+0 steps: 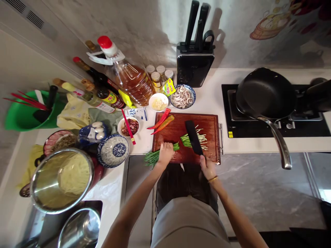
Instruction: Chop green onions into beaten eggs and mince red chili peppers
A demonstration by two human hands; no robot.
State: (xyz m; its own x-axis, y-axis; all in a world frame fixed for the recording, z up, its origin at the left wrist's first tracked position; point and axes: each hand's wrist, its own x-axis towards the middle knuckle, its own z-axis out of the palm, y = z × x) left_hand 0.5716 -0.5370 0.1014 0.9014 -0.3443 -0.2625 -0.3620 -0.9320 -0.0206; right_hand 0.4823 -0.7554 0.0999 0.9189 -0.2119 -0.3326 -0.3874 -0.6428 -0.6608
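Observation:
My left hand is closed around a bunch of long green stalks, which look like garlic chives or scallions, at the left front of the wooden cutting board. In my right hand is the handle of a black cleaver. Its blade lies over a pile of cut stalks, with green pieces on its left and pale pieces on its right. A red chili pepper and an orange one rest on the board's upper left corner.
Behind the board are a bowl of sliced mushrooms, a bowl of chopped garlic and a knife block. A wok sits on the stove at right. Left are a meat bowl, a patterned bowl, a steel pot and bottles.

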